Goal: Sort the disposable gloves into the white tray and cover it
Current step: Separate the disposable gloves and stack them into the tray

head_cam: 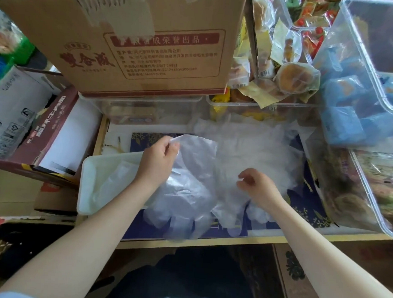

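Two hands (157,156) (256,184) pinch gloves (190,182); carton (150,47) reads "荣誉出品".

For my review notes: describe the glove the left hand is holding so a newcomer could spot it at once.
Start at the big cardboard box at the top; below it lies the white tray. Just right of the tray, the left hand pinches the cuff of one clear glove, raised and spread out, unlike the crumpled glove pile to its right.

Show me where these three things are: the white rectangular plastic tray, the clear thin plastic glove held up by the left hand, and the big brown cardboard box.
White rectangular plastic tray (90,167): head view, on its left rim.
Clear thin plastic glove (190,177): head view, on its palm.
Big brown cardboard box (83,33): head view, on its front wall.
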`<state>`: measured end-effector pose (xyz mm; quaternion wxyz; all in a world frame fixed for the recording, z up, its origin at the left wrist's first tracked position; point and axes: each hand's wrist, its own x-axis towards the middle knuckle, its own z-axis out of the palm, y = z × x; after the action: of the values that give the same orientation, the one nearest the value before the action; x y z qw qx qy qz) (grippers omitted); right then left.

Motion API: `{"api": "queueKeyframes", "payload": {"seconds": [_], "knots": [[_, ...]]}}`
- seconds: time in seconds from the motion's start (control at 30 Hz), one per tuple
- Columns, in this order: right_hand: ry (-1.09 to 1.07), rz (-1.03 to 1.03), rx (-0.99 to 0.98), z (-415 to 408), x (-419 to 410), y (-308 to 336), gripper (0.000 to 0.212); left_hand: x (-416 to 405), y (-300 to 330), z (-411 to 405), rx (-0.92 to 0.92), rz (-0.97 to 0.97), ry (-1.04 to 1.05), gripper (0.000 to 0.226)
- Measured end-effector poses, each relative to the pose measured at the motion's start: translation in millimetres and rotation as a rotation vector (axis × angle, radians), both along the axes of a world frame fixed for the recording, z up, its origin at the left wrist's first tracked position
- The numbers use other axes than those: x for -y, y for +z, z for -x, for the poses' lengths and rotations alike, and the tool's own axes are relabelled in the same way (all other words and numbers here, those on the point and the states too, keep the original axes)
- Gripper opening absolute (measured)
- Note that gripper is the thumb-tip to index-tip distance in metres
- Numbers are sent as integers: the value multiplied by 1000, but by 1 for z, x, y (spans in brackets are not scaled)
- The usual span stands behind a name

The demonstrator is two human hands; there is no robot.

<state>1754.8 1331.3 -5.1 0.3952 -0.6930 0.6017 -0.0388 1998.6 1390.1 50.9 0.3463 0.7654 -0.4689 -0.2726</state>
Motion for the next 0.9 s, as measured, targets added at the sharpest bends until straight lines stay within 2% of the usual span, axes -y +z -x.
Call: {"api": "queueKeyframes", "payload": {"seconds": [0.07, 0.1, 0.2, 0.27, 0.33, 0.47, 0.57, 0.63, 0.77, 0.9], "knots": [[-77, 222, -182, 11, 12, -8, 41, -2, -5, 1, 7, -55, -67, 23], [-88, 267, -275, 17, 18, -12, 50, -3, -6, 3, -18, -64, -94, 19], [-82, 177, -432, 32, 32, -22, 65, -5, -8, 9, -68, -96, -139, 17], [-62, 141, -470, 38, 37, -29, 62, -5, -11, 12, -92, -117, -147, 17], [-30, 171, -484, 44, 38, -34, 43, -5, -14, 15, -109, -139, -145, 18], [-35, 156, -355, 54, 37, -39, 9, -3, -17, 26, -121, -167, -193, 15], [-27, 191, -245, 58, 38, -36, 11, 1, -12, 39, -117, -176, -248, 17], [-56, 352, -103, 58, 41, -24, 10, 5, -8, 48, -154, -179, -261, 18], [-4, 680, 115, 60, 45, 12, 8, 16, 10, 71, -389, -136, -254, 15], [132, 785, 313, 60, 46, 47, 13, 28, 33, 89, -525, -21, -268, 12]]}}
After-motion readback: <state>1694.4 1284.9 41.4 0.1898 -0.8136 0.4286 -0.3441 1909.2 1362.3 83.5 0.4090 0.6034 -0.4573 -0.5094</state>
